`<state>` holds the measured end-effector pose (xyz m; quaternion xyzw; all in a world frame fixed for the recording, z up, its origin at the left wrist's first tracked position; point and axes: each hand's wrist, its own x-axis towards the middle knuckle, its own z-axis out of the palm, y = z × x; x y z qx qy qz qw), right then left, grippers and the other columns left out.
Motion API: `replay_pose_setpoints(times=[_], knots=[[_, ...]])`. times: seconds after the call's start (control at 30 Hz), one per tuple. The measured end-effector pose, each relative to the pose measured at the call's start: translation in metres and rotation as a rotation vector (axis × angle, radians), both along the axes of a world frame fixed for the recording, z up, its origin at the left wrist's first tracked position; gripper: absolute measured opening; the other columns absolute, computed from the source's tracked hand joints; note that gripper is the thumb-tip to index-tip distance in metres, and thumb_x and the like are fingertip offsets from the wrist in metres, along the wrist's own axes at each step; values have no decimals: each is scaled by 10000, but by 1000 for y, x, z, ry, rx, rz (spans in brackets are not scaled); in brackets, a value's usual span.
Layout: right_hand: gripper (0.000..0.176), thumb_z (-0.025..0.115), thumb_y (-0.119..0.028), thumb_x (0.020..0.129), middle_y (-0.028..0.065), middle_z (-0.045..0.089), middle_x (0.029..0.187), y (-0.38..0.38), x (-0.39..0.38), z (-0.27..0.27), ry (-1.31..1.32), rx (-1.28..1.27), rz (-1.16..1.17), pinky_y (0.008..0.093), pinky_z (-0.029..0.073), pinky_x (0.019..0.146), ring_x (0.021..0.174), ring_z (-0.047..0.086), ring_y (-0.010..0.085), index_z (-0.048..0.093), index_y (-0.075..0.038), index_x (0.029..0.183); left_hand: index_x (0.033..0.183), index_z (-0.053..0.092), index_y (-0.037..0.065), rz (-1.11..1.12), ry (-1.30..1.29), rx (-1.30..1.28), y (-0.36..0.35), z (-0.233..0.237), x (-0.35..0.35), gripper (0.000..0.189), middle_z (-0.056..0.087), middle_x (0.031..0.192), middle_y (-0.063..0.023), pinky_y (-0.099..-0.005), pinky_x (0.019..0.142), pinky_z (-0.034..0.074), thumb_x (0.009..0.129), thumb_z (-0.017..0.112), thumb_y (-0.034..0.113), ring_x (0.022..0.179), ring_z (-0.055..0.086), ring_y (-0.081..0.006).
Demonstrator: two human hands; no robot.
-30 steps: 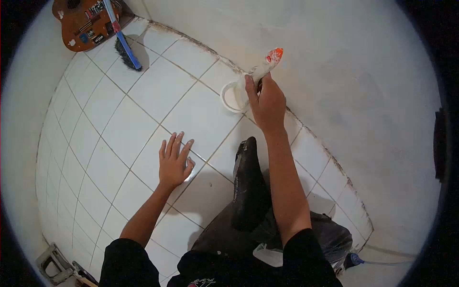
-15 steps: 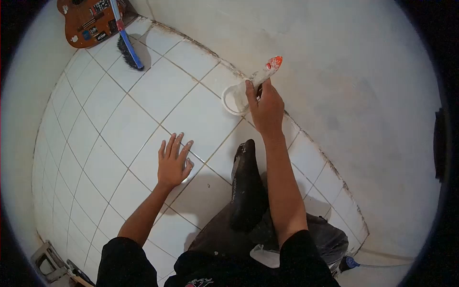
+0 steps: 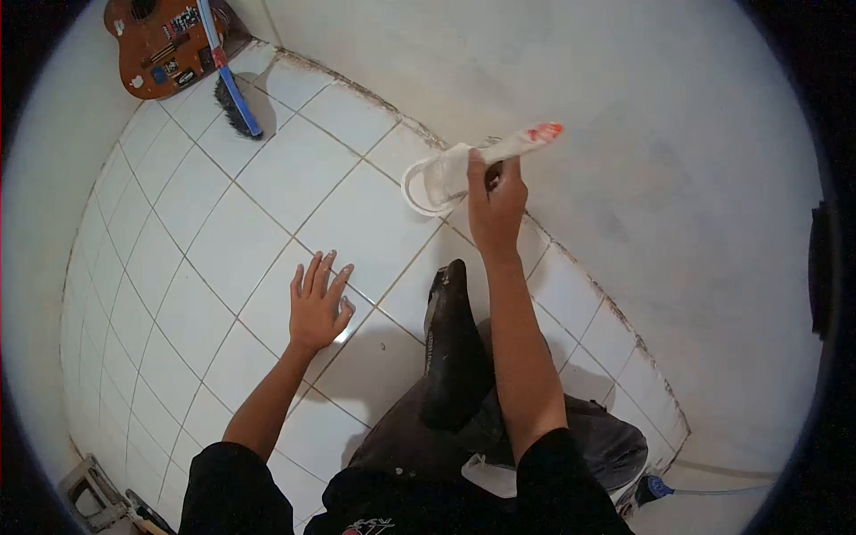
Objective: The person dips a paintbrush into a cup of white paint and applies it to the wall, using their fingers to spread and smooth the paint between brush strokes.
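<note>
My right hand (image 3: 497,201) is closed round a paintbrush (image 3: 526,140) whose pale handle ends in a worn orange-red tip pointing at the wall. The brush's wide, whitish head lies at the mouth of a round white tub (image 3: 412,198), which stands on the tiles close to the wall's foot. My fingers partly cover the brush and the tub's right side. Lower left, my left hand (image 3: 316,308) rests with fingers spread over the floor tiles, holding nothing.
Grey-white wall (image 3: 642,178) rises on the right, with a stained joint along the floor. A broom (image 3: 236,98) leans by a stickered guitar (image 3: 165,49) at upper left. My dark shoe (image 3: 455,330) is between my arms. A whitish object (image 3: 490,475) lies near my lap.
The brush has swung lower, its handle tip moving right and its head further left over the tub. My left hand stays spread at nearly the same spot.
</note>
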<state>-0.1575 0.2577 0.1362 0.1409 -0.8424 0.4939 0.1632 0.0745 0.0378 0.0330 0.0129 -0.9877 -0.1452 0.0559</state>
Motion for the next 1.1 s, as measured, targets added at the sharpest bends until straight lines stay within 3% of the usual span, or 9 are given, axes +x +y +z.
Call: replay_pose_setpoints(times=[0.13, 0.17, 0.3, 0.53, 0.7, 0.83, 0.9, 1.0, 1.1], knots=[[272, 640, -281, 1040, 38, 603, 788, 2, -5, -4, -235, -567, -82, 335, 485, 601, 638, 574, 165, 569, -19, 1027, 1472, 542, 190, -1, 5, 2, 0, 0, 1, 597, 408, 1599, -143, -588, 1235, 196, 879, 580, 248, 1524, 318, -346], [285, 658, -344, 1025, -15, 492, 716, 4, 3, 10, -444, -782, -90, 277, 413, 536, 563, 436, 93, 556, -79, 1000, 1472, 542, 190, -3, 10, 0, 1, 0, 1, 597, 408, 1599, -143, -588, 1235, 196, 879, 580, 248, 1524, 318, -346], [254, 658, -323, 999, 12, 542, 782, 26, 2, -1, -714, -1210, -45, 296, 400, 517, 578, 466, 129, 553, -96, 953, 1469, 540, 184, 2, 2, -3, 2, 1, 2, 607, 403, 1600, -139, -590, 1238, 202, 866, 582, 240, 1525, 316, -344], [208, 634, -306, 958, 15, 553, 828, 73, 2, 12, -678, -1532, 189, 286, 374, 527, 623, 466, 137, 575, -114, 1012, 1456, 548, 186, 27, 11, -24, 6, 0, 2, 641, 395, 1608, -119, -574, 1249, 205, 819, 604, 236, 1524, 320, -326], [517, 578, -353, 965, 82, 642, 1081, 111, 18, 52, -491, -1372, 308, 265, 424, 645, 744, 502, 146, 534, -64, 1392, 1457, 551, 190, 32, -3, -16, 6, 0, 3, 650, 388, 1619, -116, -577, 1246, 211, 812, 616, 247, 1525, 317, -331], [470, 569, -300, 997, 119, 651, 1178, 126, 26, 65, -434, -1171, 303, 297, 507, 758, 909, 623, 179, 528, -56, 1397, 1463, 554, 208, 29, 22, -12, 6, 1, 3, 614, 406, 1614, -97, -553, 1255, 195, 853, 586, 264, 1534, 314, -303], [372, 555, -183, 1025, 161, 682, 1190, 125, 28, 66, -276, -774, 355, 336, 557, 853, 1060, 687, 232, 552, -31, 1365, 1453, 563, 203, 43, -2, -23, 7, 1, 3, 605, 415, 1607, -104, -560, 1250, 202, 851, 586, 262, 1528, 324, -306], [288, 545, -59, 1019, 168, 720, 1129, 127, 24, 66, -535, -551, 306, 349, 581, 857, 1049, 722, 251, 595, -4, 1298, 1446, 569, 201, 41, 13, -10, 6, 1, 3, 599, 419, 1603, -108, -562, 1246, 210, 850, 588, 254, 1527, 324, -309], [227, 606, -87, 1012, 118, 730, 987, 115, 21, 34, -581, -681, 334, 298, 568, 786, 865, 707, 191, 650, 13, 1211, 1444, 570, 204, 38, 27, 9, 7, 4, 3, 598, 422, 1599, -108, -564, 1244, 213, 848, 586, 242, 1524, 329, -311]])
